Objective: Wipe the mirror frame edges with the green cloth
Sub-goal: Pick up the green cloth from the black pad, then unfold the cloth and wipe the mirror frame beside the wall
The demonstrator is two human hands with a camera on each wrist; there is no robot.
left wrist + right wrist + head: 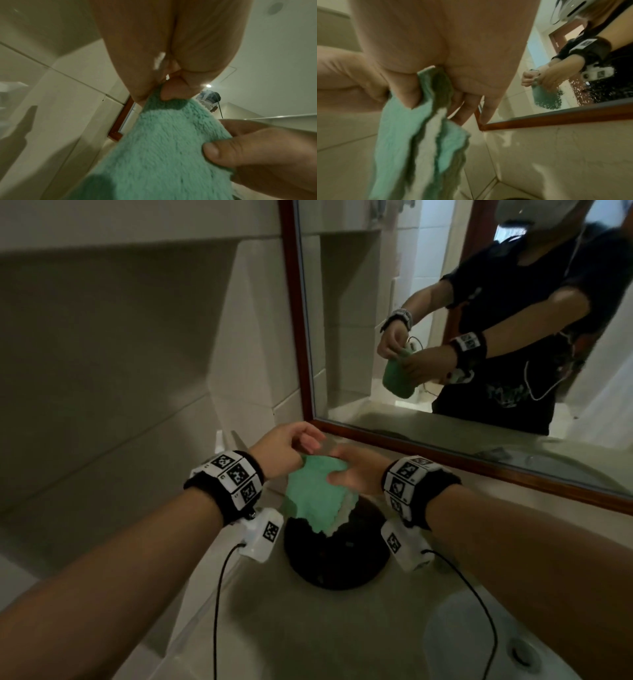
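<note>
- The green cloth (pixel 317 494) hangs folded between both hands, in the air, just short of the lower left corner of the mirror frame (pixel 297 337).
- The left hand (pixel 284 450) pinches the cloth's top corner: in the left wrist view a fingertip and the thumb close on the fabric's upper tip, with the rest of the cloth dropping away below the fingers.
- The right hand (pixel 356 474) grips the cloth's right edge; its thumb (pixel 221 152) presses on the near face of the fabric and its other fingers wrap behind, so the cloth lies between thumb and fingers.
- In the right wrist view the layers of the cloth fan out beneath the fingers, a pale inner layer showing between the green ones.
- Beyond the fingertips of both hands runs the frame's bottom rail; the frame's left rail rises up and away from the left hand's fingers. The cloth touches neither rail.
- Directly below the fingers and the hanging cloth sits a round black object (pixel 337 549) on the counter (pixel 308 628); the basin (pixel 479 638) lies nearer the person than the right hand's fingers, off to the right.
- My reading: the wiping itself has not begun. The hands appear to be folding or arranging the cloth for use.
- What is left: bring the cloth onto the wood and run it along the edges; every rail in view is yet to be done, as far as these views can show.
</note>
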